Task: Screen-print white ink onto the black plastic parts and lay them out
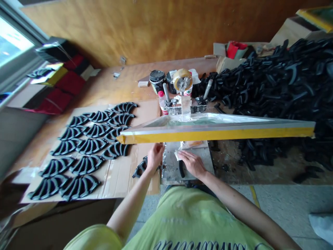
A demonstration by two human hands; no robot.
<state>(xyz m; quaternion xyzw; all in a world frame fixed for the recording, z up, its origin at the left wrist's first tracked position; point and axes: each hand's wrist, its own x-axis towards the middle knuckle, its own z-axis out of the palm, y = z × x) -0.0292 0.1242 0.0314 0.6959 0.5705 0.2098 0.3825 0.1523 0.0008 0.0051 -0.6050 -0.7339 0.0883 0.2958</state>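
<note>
A framed screen [218, 133] with a yellow-taped front edge is raised above a grey metal plate [170, 170]. My right hand [191, 163] is over the plate, its fingers on a small white cloth or pad [178, 155]. Just left of it, one curved black piece [181, 168] lies on the plate. My left hand [155, 155] is closed at the plate's left edge, below the screen frame; what it holds, if anything, is hidden. Beside my left wrist sit a few black pieces [140, 168] on the cardboard.
Rows of fanned black pieces [87, 165] cover the cardboard [111, 180] at left. A large heap of black pieces [273, 80] fills the right. Behind the screen stand a black tub [157, 81], a red-capped bottle [162, 100] and a tape roll [182, 80].
</note>
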